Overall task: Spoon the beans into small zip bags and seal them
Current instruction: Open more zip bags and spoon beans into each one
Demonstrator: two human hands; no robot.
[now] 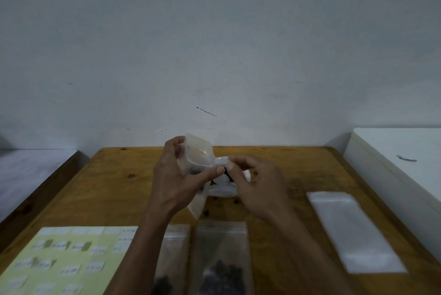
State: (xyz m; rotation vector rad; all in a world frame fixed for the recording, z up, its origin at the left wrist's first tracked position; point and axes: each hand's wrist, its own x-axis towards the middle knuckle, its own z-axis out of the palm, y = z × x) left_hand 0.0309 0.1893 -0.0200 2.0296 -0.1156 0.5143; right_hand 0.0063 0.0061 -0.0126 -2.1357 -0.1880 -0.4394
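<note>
Nothing here can be read. The yellow sheet (69, 261) at the table's near left corner carries rows of small white labels (95, 266) with dark marks on them (printing or handwriting, it is impossible to say which), but every one is too blurred and too small to make out a single letter or number. The clear bags (220, 256) lying in front and the stack of empty ones (353, 230) to the right show no legible print or brand either.
</note>
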